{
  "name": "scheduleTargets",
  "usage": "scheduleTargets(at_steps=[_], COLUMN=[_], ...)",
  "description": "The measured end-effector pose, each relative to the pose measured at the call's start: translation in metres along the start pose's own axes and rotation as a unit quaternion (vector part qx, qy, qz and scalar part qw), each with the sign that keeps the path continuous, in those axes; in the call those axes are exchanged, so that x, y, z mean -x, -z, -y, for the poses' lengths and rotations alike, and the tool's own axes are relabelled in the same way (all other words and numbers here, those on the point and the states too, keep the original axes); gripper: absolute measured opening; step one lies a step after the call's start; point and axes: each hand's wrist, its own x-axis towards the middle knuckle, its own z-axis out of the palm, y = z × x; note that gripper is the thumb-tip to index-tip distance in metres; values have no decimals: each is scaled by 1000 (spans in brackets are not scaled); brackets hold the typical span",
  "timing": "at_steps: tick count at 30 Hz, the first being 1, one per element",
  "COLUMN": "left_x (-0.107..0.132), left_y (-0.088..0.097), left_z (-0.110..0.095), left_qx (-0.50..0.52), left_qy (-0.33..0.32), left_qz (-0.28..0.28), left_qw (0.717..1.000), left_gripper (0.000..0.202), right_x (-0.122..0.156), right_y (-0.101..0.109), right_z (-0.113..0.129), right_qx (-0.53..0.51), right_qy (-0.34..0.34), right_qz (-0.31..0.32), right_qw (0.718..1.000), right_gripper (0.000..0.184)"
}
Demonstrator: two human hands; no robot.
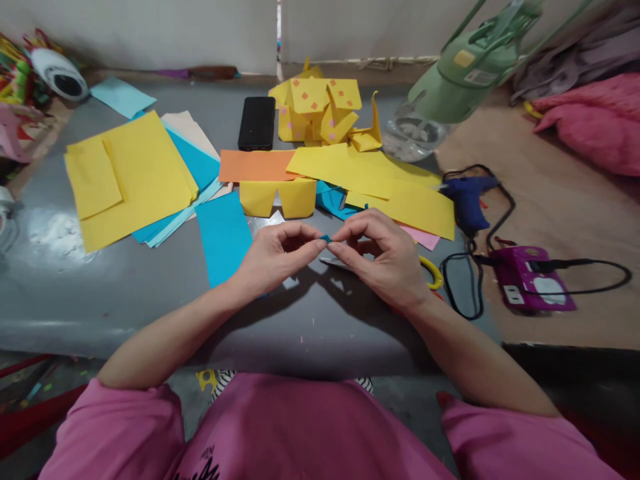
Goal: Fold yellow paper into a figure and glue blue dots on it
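A tiny folded piece of blue paper (325, 239) is pinched between my two hands over the grey table. My left hand (280, 250) grips its left side with thumb and forefinger, and my right hand (383, 257) holds its right side the same way. Below the right fingers shows the blade of a pair of scissors (431, 272); a yellow handle sticks out beyond that hand, the rest being hidden. A blue sheet (225, 233) lies beside my left hand. Just beyond the hands rests a yellow paper cut-out (295, 199) with a notch.
Yellow sheets (135, 180) lie at left over blue ones. Behind are a black phone (257, 123), spotted yellow paper figures (320, 107) and an orange strip (255, 165). A green bottle (450, 80), a blue glue gun (469, 200) and a purple power box (535, 280) with looping cords stand right.
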Motion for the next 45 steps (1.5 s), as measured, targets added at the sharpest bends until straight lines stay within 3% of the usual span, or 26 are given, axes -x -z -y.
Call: scheduleTargets(at_steps=[6, 11, 14, 16, 19, 22, 24, 30, 45], left_x=[1, 4, 5, 5, 1, -3, -4, -5, -5], left_y=[2, 2, 1, 1, 4, 7, 8, 7, 9], left_z=[2, 7, 6, 5, 4, 7, 8, 4, 5], left_qx=[-68, -228, -250, -196, -22, 123, 169, 217, 211], left_qy=[-38, -149, -166, -128, -3, 106, 143, 178, 192], left_qz=[10, -4, -10, 8, 74, 129, 149, 155, 173], left_qw=[997, 962, 954, 972, 997, 978, 964, 947, 943], left_gripper=[19, 11, 10, 11, 18, 26, 31, 34, 32], right_x=[1, -1, -2, -2, -2, -2, -2, -1, -1], right_y=[0, 0, 1, 1, 0, -2, -3, -3, -4], right_z=[-2, -2, 0, 1, -1, -4, -5, -3, -1], right_qx=[9, 44, 16, -53, -190, -278, -309, -335, -334], right_qy=[14, 46, 22, -29, -114, -163, -177, -177, -188], right_qz=[-3, 7, 22, 30, 40, 43, 43, 60, 73], right_qw=[1000, 998, 999, 998, 974, 946, 933, 924, 921], right_gripper=[9, 10, 10, 12, 16, 22, 26, 26, 25])
